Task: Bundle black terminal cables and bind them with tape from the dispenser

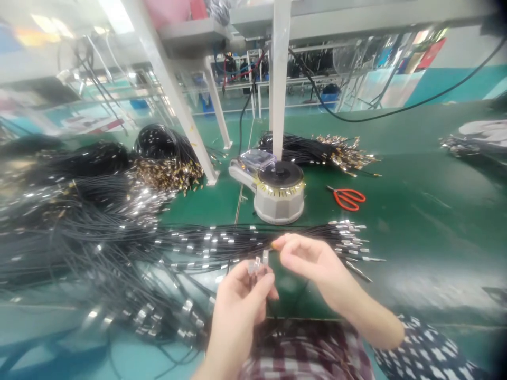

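Observation:
My left hand (247, 293) is closed around a few black cables, and their silver connectors (257, 262) stick up above the fingers. Just to its right, my right hand (304, 258) pinches thumb to forefinger. A small yellow piece (274, 245) shows at those fingertips, too small to name surely. Behind both hands lies a long bundle of black cables (222, 240) with silver connectors, its metal-tipped ends (352, 237) pointing right. Beyond the bundle stands a round white tape dispenser (279, 206) with a black top and short yellow strips around its rim.
Red-handled scissors (348, 199) lie right of the dispenser on the green table (415, 211). Cable bundles with gold ends (170, 171) are heaped at left; another bundle (304, 148) lies behind the dispenser. White shelf posts (278, 79) rise from the table. A black cable (380, 113) hangs across the right.

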`<state>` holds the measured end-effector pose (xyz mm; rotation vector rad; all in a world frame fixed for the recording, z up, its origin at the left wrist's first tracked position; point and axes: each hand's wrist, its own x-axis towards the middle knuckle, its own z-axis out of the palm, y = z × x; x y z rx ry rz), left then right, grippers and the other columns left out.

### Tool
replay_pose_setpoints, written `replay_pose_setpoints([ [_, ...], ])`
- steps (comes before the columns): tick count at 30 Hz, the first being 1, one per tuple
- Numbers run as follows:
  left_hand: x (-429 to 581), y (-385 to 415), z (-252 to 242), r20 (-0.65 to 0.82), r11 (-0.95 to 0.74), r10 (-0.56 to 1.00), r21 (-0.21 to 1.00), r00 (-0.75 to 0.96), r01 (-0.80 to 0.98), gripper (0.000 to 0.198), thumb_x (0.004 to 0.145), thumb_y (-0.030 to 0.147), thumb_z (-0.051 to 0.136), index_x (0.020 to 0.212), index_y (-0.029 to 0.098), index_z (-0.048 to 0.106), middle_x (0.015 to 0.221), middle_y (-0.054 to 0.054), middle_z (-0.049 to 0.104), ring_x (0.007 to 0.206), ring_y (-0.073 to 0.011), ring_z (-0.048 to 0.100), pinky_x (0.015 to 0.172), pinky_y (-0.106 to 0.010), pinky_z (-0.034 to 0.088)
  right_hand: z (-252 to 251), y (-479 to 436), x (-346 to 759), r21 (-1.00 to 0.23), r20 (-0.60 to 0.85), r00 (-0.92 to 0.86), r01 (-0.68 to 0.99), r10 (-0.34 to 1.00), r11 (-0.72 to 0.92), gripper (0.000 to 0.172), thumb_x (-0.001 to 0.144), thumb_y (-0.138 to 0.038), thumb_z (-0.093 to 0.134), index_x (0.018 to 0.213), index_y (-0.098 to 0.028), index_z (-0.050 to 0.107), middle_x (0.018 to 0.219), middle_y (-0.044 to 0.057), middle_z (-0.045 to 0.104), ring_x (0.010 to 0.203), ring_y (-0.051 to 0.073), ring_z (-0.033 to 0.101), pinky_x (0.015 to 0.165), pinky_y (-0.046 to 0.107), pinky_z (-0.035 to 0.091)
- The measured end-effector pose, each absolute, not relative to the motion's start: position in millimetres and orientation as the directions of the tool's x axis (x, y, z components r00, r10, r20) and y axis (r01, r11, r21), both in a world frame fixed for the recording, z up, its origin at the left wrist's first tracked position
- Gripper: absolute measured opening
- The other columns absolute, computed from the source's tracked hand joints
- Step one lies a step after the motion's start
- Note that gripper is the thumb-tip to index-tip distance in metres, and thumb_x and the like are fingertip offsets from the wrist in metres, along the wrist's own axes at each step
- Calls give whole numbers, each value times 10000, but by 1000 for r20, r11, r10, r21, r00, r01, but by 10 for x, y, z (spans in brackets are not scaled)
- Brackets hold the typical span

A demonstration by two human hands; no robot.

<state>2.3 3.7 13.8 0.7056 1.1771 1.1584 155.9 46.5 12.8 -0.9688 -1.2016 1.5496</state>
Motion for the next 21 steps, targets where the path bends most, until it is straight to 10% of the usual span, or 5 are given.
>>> replay_pose_setpoints([
  [21, 22, -59, 209, -373, 326, 926, 869, -60, -371, 253, 679, 255, 801, 750, 143, 585, 546, 1, 621, 355, 6, 318, 356, -124, 217, 185, 336, 1370, -984, 0, -224, -174, 975, -40, 98, 730, -230, 732, 652, -193, 684, 1017, 58, 629, 997, 229, 607, 964, 427, 420],
])
